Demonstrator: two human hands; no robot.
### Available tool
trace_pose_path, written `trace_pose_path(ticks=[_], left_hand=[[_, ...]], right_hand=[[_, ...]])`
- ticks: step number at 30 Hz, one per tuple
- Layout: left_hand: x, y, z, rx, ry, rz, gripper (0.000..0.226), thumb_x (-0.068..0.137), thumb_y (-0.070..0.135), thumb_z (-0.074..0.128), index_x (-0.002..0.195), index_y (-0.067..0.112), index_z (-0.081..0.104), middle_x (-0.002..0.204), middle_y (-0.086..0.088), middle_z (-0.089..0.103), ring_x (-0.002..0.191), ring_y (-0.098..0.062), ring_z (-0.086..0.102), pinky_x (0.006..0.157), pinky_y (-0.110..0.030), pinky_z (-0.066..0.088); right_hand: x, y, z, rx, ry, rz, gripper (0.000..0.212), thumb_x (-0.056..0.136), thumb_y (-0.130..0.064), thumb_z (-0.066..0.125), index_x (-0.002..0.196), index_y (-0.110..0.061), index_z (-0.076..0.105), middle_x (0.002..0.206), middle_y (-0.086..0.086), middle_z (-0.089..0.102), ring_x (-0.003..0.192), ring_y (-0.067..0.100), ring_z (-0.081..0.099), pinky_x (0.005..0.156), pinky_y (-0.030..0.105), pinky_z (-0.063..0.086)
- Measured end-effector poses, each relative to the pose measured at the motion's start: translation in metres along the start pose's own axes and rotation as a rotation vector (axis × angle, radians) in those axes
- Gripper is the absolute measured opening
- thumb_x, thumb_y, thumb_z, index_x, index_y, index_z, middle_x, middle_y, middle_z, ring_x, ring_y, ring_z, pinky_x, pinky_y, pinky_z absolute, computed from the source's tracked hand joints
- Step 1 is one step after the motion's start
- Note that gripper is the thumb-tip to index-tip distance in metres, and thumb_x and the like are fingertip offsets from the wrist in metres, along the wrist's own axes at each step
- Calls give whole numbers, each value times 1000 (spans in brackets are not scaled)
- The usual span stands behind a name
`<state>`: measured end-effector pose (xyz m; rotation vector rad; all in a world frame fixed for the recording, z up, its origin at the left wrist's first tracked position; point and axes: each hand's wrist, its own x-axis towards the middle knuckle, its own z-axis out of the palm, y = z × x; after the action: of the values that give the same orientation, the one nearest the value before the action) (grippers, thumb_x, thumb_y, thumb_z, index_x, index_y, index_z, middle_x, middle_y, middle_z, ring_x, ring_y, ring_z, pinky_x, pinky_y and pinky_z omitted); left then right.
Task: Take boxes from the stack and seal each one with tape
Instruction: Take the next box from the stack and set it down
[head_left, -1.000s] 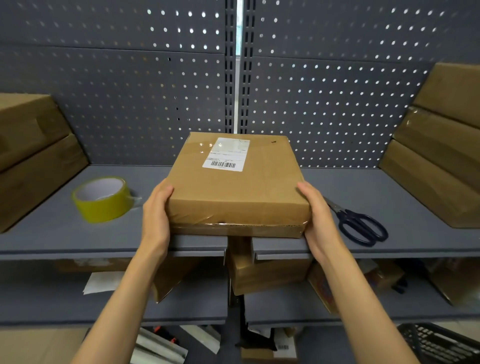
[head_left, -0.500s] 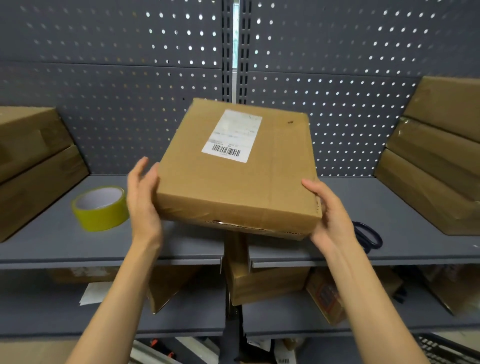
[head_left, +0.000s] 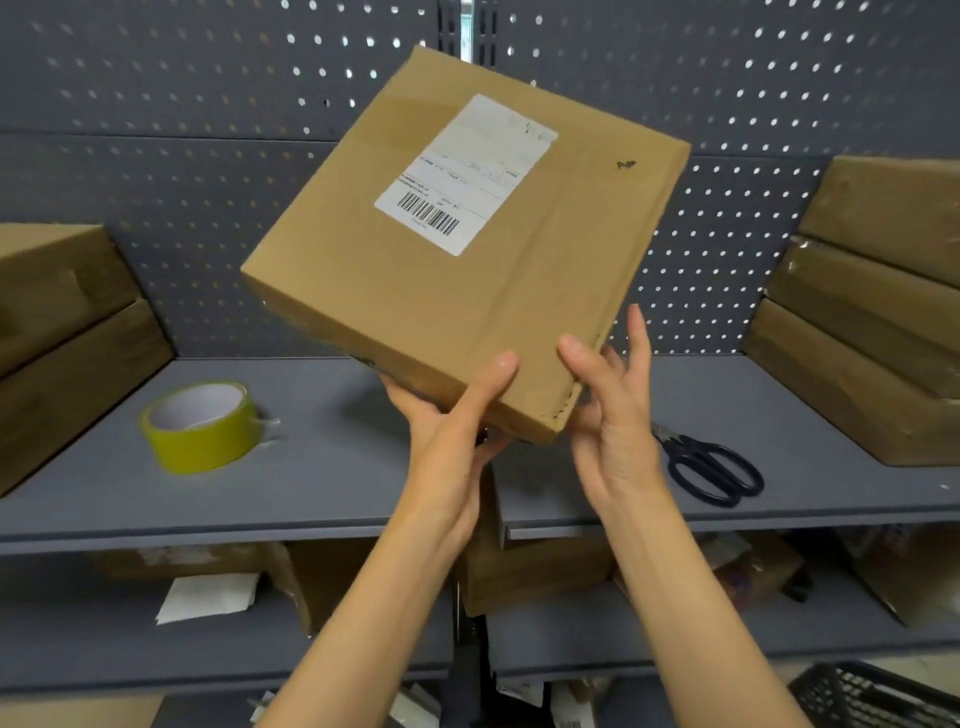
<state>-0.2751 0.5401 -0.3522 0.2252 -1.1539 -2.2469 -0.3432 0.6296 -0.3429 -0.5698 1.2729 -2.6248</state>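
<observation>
A flat brown cardboard box (head_left: 467, 291) with a white barcode label is held tilted in the air above the grey shelf (head_left: 332, 478), its near corner pointing down. My left hand (head_left: 447, 452) grips that near corner, thumb on the top face and fingers underneath. My right hand (head_left: 613, 431) is beside the same corner with fingers straight, its thumb touching the top face by the right edge. A yellow tape roll (head_left: 202, 426) lies on the shelf at the left. Stacked brown boxes (head_left: 872, 312) lean at the right.
Dark-handled scissors (head_left: 711, 467) lie on the shelf just right of my right hand. Two more brown boxes (head_left: 62, 332) stand at the far left. A perforated grey back panel (head_left: 208, 156) closes the shelf. Lower shelves hold cartons and papers; a black basket (head_left: 883, 696) sits at bottom right.
The box rose off the shelf and turned clockwise, tilting up. My left hand slid from its left side to the near corner; my right hand loosened and its fingers straightened.
</observation>
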Motion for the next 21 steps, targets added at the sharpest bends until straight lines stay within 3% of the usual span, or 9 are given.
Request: trace_pose_path(ticks=[2, 5, 8, 11, 13, 15, 17, 21], left_hand=[[3, 7, -11, 60, 5, 41, 107, 51, 34, 82, 142, 37, 26, 124, 9, 62, 109, -13, 64, 76, -39, 57], [9, 24, -31, 197, -26, 63, 99, 53, 37, 78, 141, 35, 32, 125, 12, 61, 108, -8, 63, 79, -37, 56], [15, 42, -53, 267, -64, 47, 90, 56, 41, 73, 139, 29, 40, 127, 9, 62, 113, -12, 61, 84, -34, 54], [19, 57, -70, 308, -80, 12, 84, 59, 43, 69, 137, 22, 45, 122, 6, 66, 107, -12, 64, 72, -24, 55], [22, 62, -79, 324, -53, -20, 73, 66, 40, 65, 135, 21, 49, 115, 6, 68, 100, -11, 65, 73, -26, 52], [24, 63, -86, 312, 1, -55, 64, 70, 40, 59, 130, 20, 54, 110, 4, 70, 100, -15, 63, 79, -31, 48], [25, 61, -87, 307, 41, -80, 55, 71, 42, 59, 121, 20, 61, 106, 2, 71, 99, -17, 62, 80, -33, 46], [28, 52, -89, 279, 95, -90, 23, 87, 40, 56, 101, 25, 66, 90, 7, 74, 85, -11, 67, 74, -29, 48]], right_hand=[[2, -1, -6, -30, -17, 22, 98, 66, -24, 76, 145, -36, 20, 137, 2, 51, 117, 9, 58, 93, 28, 49], [11, -9, -14, -53, 24, 24, 138, 39, -53, 91, 149, -40, 8, 126, -11, 55, 125, 11, 50, 105, 39, 40], [22, -18, -26, -47, 133, -3, 147, 30, -64, 87, 150, -41, 4, 124, -15, 48, 133, 20, 41, 110, 47, 34], [24, -22, -33, -179, 128, -24, 127, 40, -71, 81, 148, -34, 26, 137, -12, 49, 133, 12, 40, 108, 37, 32], [24, -19, -36, -248, 79, -25, 86, 65, -62, 72, 138, -24, 47, 132, -12, 56, 125, 5, 48, 104, 30, 33], [24, -13, -36, -283, 48, -33, 55, 84, -43, 62, 132, -15, 55, 120, -9, 63, 110, 4, 57, 96, 25, 40], [23, -6, -35, -313, 54, -36, 44, 93, -34, 53, 133, -14, 55, 123, -7, 63, 112, 4, 58, 97, 24, 43], [18, 8, -38, -388, 107, 6, 43, 98, -35, 45, 136, -17, 52, 134, -5, 57, 126, 10, 50, 112, 35, 35]])
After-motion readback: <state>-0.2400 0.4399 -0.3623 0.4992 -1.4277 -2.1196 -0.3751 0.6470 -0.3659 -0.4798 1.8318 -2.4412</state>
